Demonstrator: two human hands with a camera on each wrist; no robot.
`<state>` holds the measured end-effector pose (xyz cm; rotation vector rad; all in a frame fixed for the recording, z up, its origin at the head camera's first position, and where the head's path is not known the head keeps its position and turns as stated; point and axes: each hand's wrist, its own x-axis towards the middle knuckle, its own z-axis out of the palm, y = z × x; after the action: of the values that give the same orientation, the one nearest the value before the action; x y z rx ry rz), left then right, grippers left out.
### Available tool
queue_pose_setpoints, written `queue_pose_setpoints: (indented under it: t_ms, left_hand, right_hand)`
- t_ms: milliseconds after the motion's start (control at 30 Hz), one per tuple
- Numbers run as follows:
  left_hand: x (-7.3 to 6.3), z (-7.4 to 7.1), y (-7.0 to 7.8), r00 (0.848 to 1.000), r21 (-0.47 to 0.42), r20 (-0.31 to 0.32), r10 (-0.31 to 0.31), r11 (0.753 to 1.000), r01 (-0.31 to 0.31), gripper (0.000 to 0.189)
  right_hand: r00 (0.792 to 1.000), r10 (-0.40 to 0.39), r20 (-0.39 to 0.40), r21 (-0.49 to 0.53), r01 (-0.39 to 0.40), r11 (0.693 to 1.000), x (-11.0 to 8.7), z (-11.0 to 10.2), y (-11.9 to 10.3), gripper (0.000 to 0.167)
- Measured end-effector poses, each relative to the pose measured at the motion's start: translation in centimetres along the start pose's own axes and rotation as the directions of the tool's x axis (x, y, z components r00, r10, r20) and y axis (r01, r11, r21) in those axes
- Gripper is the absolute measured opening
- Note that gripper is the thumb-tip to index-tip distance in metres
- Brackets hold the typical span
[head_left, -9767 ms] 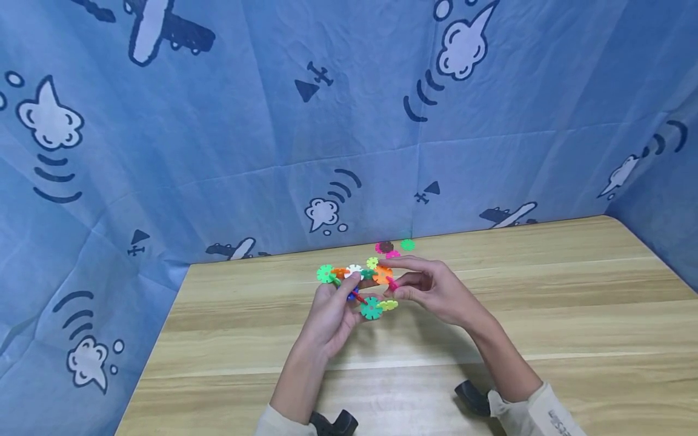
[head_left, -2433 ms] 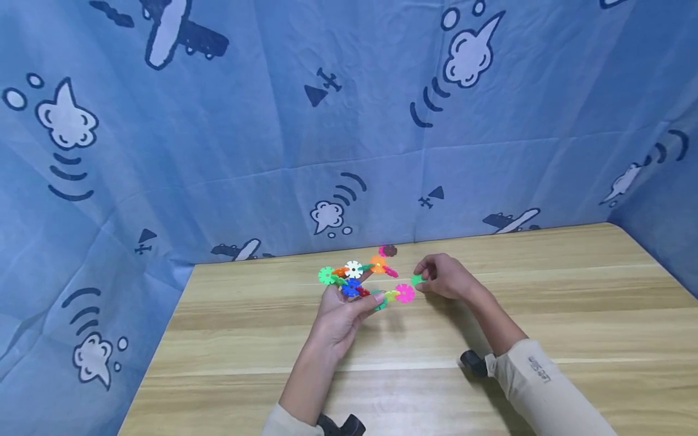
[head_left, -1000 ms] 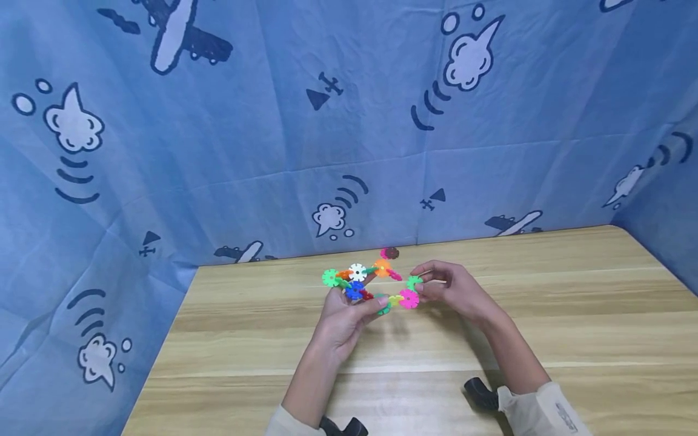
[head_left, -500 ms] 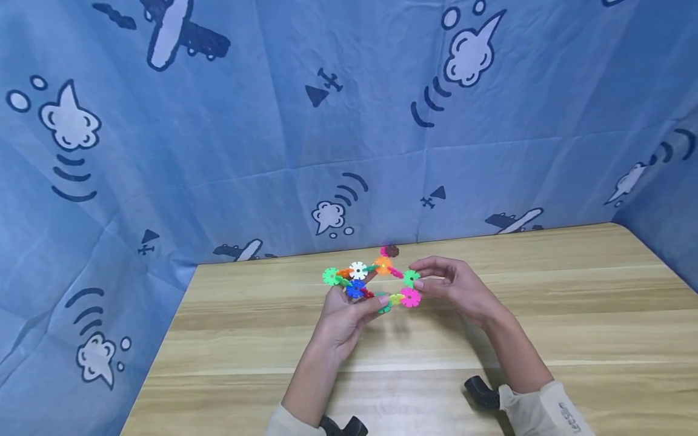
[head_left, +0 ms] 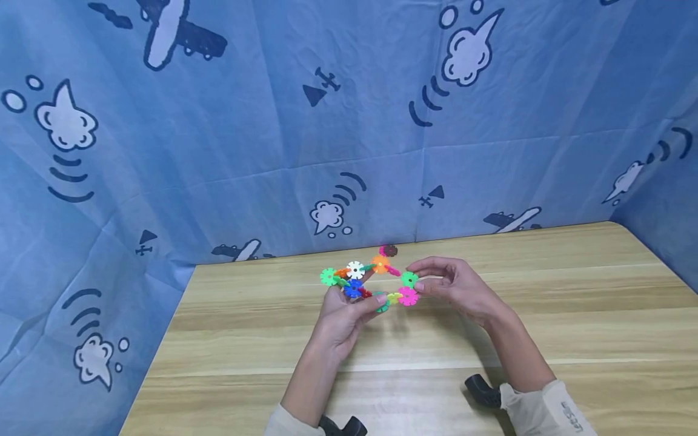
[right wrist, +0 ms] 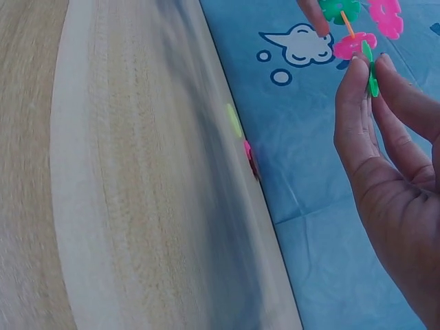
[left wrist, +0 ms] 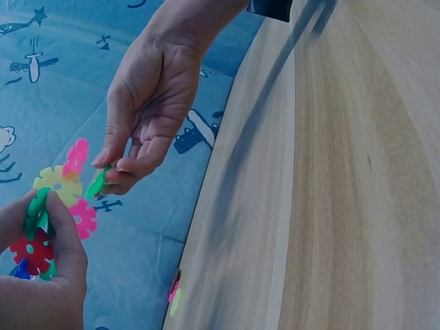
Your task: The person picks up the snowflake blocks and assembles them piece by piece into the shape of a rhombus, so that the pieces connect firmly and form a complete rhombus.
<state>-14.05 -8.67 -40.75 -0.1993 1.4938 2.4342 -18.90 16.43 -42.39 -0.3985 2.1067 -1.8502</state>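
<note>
My left hand (head_left: 340, 321) holds a curved chain of slotted snowflake discs above the table, its thumb on a teal disc (head_left: 382, 302). Blue (head_left: 353, 288), white (head_left: 355, 270), orange (head_left: 380, 264) and other coloured discs make up the chain, with a gap between its ends at right. One end is a bright pink disc (head_left: 408, 296), the other a magenta disc (head_left: 392, 271). My right hand (head_left: 458, 289) pinches a green disc (right wrist: 372, 72) between thumb and fingers, edge against the bright pink disc (right wrist: 354, 45). Whether their slots interlock, I cannot tell.
A brown disc (head_left: 389, 250) overlaps a pink disc (head_left: 382, 250) at the table's back edge. Near them lies a yellow disc (right wrist: 234, 121). Behind the wooden table (head_left: 262, 351) hangs a blue printed cloth (head_left: 360, 121).
The bright pink disc has joined the chain since the earliest frame. My right hand has brought the green disc from the right to the bright pink disc; in the last half second little differs.
</note>
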Motion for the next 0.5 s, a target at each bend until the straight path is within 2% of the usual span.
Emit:
queue_pose_setpoints:
  t_ms: [500]
  left_hand:
    - [-0.06,0.19,-0.08,1.0,-0.002,0.028,0.005,1.0,-0.005,0.069]
  right_hand:
    - [1.0,0.006,-0.005,-0.003,-0.006,1.0,0.11,0.43,-0.12,0.045]
